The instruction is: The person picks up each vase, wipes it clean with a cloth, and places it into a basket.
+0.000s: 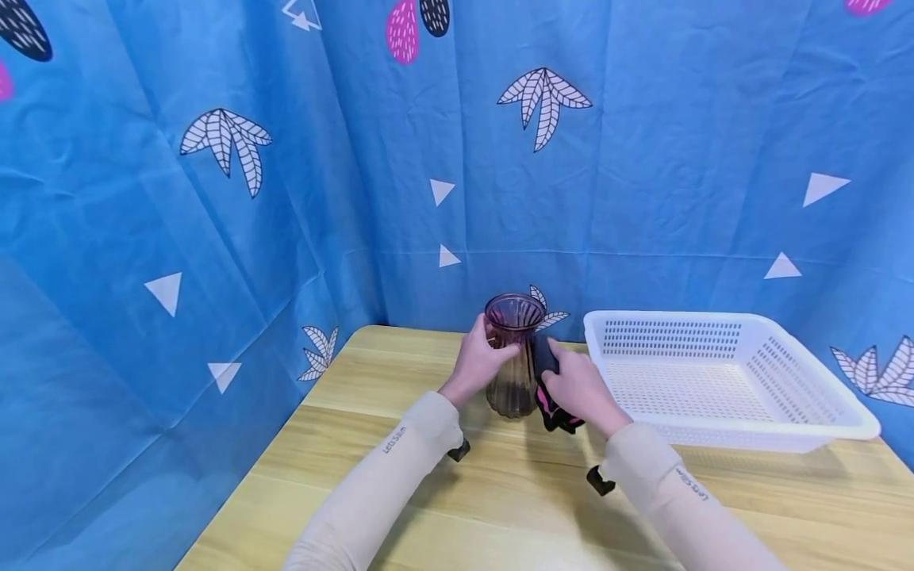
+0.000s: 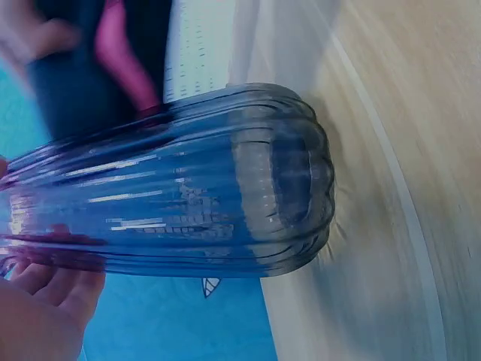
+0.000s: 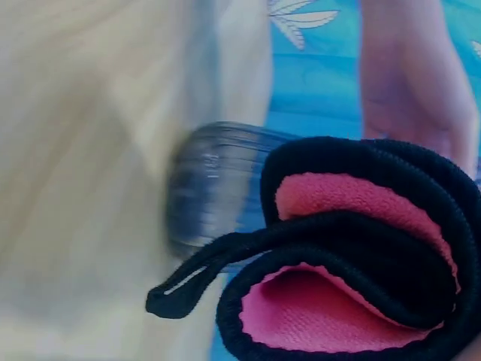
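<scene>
A ribbed, purple-tinted glass vase stands upright on the wooden table, its mouth flaring at the top. My left hand grips it around the neck from the left, and the left wrist view shows fingers wrapped at the upper part of the vase. My right hand holds a folded black and pink cloth against the vase's right side. Seen from the right wrist, the cloth is bunched in folds, with a pink inner face, black edging and a hanging loop.
A white perforated plastic basket sits on the table to the right, close to the right hand. Behind the wooden table hangs a blue patterned curtain, which also runs along the left side.
</scene>
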Demonstrator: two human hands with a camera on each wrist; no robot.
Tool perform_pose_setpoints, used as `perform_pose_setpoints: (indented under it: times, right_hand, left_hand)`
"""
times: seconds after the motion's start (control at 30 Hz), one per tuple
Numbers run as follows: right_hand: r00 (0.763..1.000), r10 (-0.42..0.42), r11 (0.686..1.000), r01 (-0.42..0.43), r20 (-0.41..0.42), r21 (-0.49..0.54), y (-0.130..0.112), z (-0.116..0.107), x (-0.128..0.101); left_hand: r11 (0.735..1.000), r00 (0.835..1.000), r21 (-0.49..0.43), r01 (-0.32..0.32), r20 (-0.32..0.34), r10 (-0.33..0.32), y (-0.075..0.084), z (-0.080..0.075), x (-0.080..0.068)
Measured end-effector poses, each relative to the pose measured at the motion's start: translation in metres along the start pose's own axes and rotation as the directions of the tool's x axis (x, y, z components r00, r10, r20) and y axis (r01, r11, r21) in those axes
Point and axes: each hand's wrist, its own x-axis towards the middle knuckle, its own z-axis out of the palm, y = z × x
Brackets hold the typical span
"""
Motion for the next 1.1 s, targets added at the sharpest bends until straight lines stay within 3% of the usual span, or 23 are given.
perform_pose_setpoints:
  times: [0.13,0.27,0.4,0.63,0.87,1.1]
  right_hand:
    - [0.997,-0.056,0.998,0.056,-0.057,0.004,-0.012,-0.016,0.003]
    - [0.998,-0.051,0.999,0.051,-0.024,-0.007,-0.015,-0.018,0.004]
    - [0.998,-0.06,0.995,0.059,-0.002,-0.077,-0.009,-0.01,0.005]
    - [0.998,-0.026,0.979,0.035,0.048,-0.199,0.008,0.013,0.002]
    - [0.988,0.053,0.972,-0.019,0.143,-0.232,0.024,0.031,-0.001]
    - [0.99,0.032,0.969,0.003,0.138,-0.246,0.031,0.036,-0.003]
  left_hand:
    - [1.0,1.0,-0.002,-0.017,0.025,0.017,0.001,0.003,-0.002]
    - [0.999,0.999,-0.028,-0.034,0.025,0.035,0.002,0.006,-0.003]
    - [0.999,0.999,-0.044,-0.027,0.027,0.028,0.001,0.008,-0.002]
    - [0.997,0.998,0.072,-0.018,-0.056,0.022,0.0,0.005,0.0]
    - [0.999,0.999,-0.042,-0.028,-0.045,0.027,-0.004,0.003,-0.001]
    - [0.999,0.999,-0.007,-0.032,-0.04,0.032,-0.003,0.007,-0.003]
